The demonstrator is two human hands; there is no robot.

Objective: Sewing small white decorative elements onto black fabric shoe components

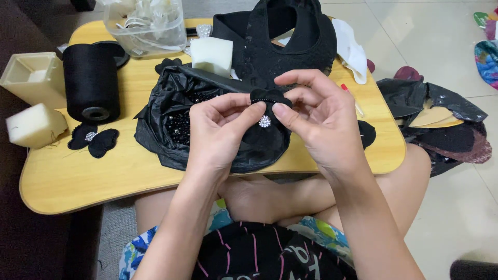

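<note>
Both hands meet over a small wooden lap table (78,176). My left hand (220,132) and my right hand (321,116) pinch a small black fabric bow (270,98) with a round sparkling stud (265,121) at its middle. Fingertips of both hands grip the bow's edges. Right below the hands lies an open black plastic bag (166,111) holding several shiny beads (179,127).
A finished black bow (94,140) lies at the left front. Nearby stand a black thread cone (92,83), two foam blocks (35,126) (211,54), a beige box (33,75), a clear tub (145,26) and black lace fabric (290,41). Black and tan pieces (441,119) lie on the floor right.
</note>
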